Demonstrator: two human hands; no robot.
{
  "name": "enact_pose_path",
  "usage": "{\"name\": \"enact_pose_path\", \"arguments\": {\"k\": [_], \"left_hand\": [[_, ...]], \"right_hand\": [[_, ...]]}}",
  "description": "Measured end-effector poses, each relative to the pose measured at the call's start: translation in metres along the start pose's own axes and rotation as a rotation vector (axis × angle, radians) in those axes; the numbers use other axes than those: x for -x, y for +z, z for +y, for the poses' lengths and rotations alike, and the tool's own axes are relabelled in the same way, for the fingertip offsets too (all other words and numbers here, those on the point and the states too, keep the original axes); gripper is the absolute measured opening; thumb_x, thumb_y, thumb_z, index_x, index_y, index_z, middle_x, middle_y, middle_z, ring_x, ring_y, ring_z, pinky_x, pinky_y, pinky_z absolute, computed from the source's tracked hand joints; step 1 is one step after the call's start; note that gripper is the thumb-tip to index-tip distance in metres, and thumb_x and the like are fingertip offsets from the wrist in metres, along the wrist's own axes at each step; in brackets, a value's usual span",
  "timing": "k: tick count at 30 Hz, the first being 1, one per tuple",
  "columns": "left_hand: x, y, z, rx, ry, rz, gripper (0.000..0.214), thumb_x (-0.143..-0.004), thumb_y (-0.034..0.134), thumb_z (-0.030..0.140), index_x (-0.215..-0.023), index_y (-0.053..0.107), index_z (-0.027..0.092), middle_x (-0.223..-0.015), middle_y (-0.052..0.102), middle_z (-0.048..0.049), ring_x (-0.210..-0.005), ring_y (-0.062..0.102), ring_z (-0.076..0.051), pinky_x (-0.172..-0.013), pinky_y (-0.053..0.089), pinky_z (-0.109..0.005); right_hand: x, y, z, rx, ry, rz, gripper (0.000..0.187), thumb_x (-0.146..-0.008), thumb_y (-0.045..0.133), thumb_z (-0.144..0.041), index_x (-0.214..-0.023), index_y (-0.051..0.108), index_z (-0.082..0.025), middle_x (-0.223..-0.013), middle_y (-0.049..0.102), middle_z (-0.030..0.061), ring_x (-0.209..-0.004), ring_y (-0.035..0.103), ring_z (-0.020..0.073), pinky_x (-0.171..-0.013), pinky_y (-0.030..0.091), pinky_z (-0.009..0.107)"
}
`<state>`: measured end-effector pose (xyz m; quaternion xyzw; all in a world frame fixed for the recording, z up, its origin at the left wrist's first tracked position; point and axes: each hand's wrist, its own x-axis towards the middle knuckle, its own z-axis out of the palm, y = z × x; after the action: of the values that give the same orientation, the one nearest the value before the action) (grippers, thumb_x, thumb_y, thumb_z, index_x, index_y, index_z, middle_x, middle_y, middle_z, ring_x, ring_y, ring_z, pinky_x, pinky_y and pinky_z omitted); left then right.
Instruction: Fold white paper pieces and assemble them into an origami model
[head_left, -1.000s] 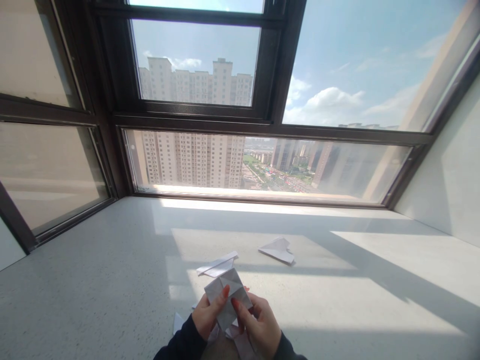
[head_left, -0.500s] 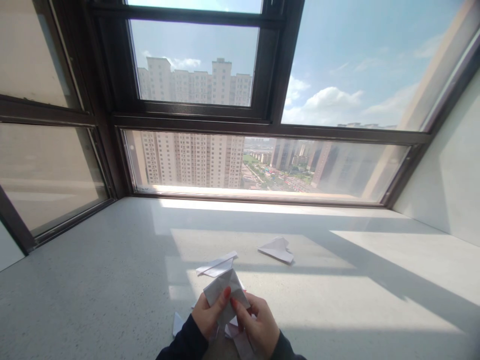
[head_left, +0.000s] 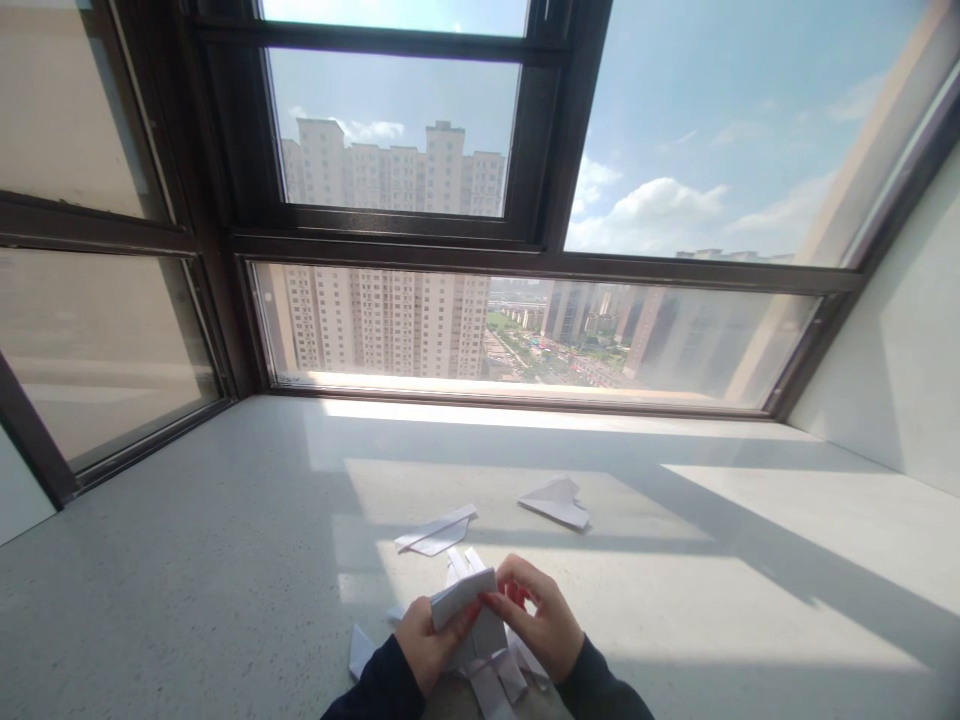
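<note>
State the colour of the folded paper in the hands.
The folded paper is plain white, looking greyish in shade; it shows in the head view.

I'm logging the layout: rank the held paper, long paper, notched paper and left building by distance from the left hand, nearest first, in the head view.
1. Held paper: in the left hand.
2. Long paper: ahead, on the sill.
3. Notched paper: ahead and farther right.
4. Left building: outside.
</note>
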<state>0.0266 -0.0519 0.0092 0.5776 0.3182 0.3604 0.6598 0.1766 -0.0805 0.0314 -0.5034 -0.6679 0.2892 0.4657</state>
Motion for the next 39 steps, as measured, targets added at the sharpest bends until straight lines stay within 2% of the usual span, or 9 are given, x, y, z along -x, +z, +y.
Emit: {"name": "enact_pose_path", "arguments": {"k": [3, 5, 9, 14, 22, 31, 34, 36, 39], "left_hand": [[-0.001, 0.002, -0.003, -0.102, 0.035, -0.010, 0.039, -0.065, 0.056, 0.050, -0.064, 0.066, 0.012, -0.058, 0.063, -0.0040, -0.056, 0.053, -0.016, -0.053, 0.038, -0.025], [-0.002, 0.003, -0.003, -0.071, 0.009, -0.028, 0.048, -0.064, 0.051, 0.056, -0.065, 0.066, 0.010, -0.057, 0.063, -0.0057, -0.051, 0.054, -0.015, -0.050, 0.038, -0.025], [-0.004, 0.002, 0.000, 0.040, -0.057, 0.015, 0.063, -0.063, 0.045, 0.063, -0.080, 0.066, 0.006, -0.053, 0.063, -0.0084, -0.040, 0.052, -0.013, -0.044, 0.037, -0.023], [-0.005, 0.000, 0.005, 0.066, -0.052, 0.011, 0.064, -0.064, 0.042, 0.064, -0.073, 0.067, 0.007, -0.047, 0.062, -0.0078, -0.036, 0.051, -0.012, -0.039, 0.035, -0.021], [-0.004, -0.002, 0.008, 0.088, -0.039, 0.014, 0.062, -0.064, 0.042, 0.063, -0.071, 0.067, 0.007, -0.045, 0.061, -0.0069, -0.036, 0.051, -0.012, -0.039, 0.036, -0.021], [-0.006, -0.005, 0.007, 0.090, -0.026, 0.047, 0.065, -0.066, 0.040, 0.064, -0.079, 0.066, 0.006, -0.045, 0.061, -0.0065, -0.035, 0.050, -0.011, -0.039, 0.036, -0.021], [-0.006, -0.004, 0.008, 0.100, -0.017, 0.055, 0.065, -0.066, 0.039, 0.063, -0.079, 0.066, 0.005, -0.044, 0.061, -0.0062, -0.034, 0.049, -0.011, -0.038, 0.035, -0.021], [-0.005, -0.002, 0.009, 0.099, -0.007, 0.056, 0.065, -0.067, 0.039, 0.063, -0.078, 0.066, 0.005, -0.043, 0.060, -0.0061, -0.033, 0.048, -0.011, -0.038, 0.034, -0.022], [-0.005, -0.003, 0.012, 0.086, 0.038, 0.093, 0.062, -0.067, 0.040, 0.063, -0.074, 0.066, 0.006, -0.042, 0.059, -0.0060, -0.033, 0.048, -0.011, -0.036, 0.033, -0.021]], "right_hand": [[-0.005, -0.009, 0.009, 0.023, 0.061, 0.022, 0.030, -0.069, 0.054, -0.045, -0.060, 0.053, -0.016, -0.057, 0.046, -0.0024, -0.050, 0.041, 0.0092, -0.045, 0.034, 0.020], [-0.009, -0.021, 0.023, 0.043, 0.123, 0.089, 0.032, -0.068, 0.054, -0.047, -0.058, 0.052, -0.016, -0.052, 0.044, -0.0034, -0.047, 0.041, 0.0095, -0.044, 0.033, 0.021], [-0.013, -0.061, 0.058, 0.227, 0.243, 0.325, 0.035, -0.067, 0.049, -0.050, -0.053, 0.048, -0.017, -0.042, 0.036, -0.0059, -0.041, 0.036, 0.0100, -0.044, 0.031, 0.023], [-0.013, -0.093, 0.080, 0.701, 0.358, 0.265, 0.026, -0.072, 0.043, -0.036, -0.055, 0.051, -0.018, -0.056, 0.053, 0.0009, -0.054, 0.049, 0.0144, -0.051, 0.034, 0.024], [-0.015, -0.093, 0.075, 1.039, 0.418, 0.185, 0.025, -0.078, 0.038, -0.033, -0.061, 0.053, -0.021, -0.067, 0.059, 0.0020, -0.058, 0.053, 0.0149, -0.047, 0.027, 0.023], [-0.014, -0.096, 0.076, 1.163, 0.451, 0.197, 0.018, -0.079, 0.042, -0.032, -0.068, 0.052, -0.021, -0.073, 0.061, 0.0027, -0.067, 0.057, 0.0176, -0.054, 0.030, 0.025], [-0.013, -0.092, 0.079, 1.228, 0.406, 0.312, 0.012, -0.074, 0.051, -0.032, -0.075, 0.050, -0.020, -0.077, 0.058, 0.0040, -0.075, 0.055, 0.0196, -0.057, 0.032, 0.026], [-0.013, -0.090, 0.080, 1.275, 0.371, 0.419, 0.017, -0.070, 0.057, -0.031, -0.080, 0.048, -0.019, -0.079, 0.057, 0.0052, -0.076, 0.054, 0.0208, -0.059, 0.033, 0.027], [-0.012, -0.091, 0.075, 1.299, 0.312, 0.566, 0.020, -0.072, 0.054, -0.028, -0.087, 0.047, -0.017, -0.080, 0.056, 0.0084, -0.077, 0.053, 0.0230, -0.061, 0.033, 0.029]]}}
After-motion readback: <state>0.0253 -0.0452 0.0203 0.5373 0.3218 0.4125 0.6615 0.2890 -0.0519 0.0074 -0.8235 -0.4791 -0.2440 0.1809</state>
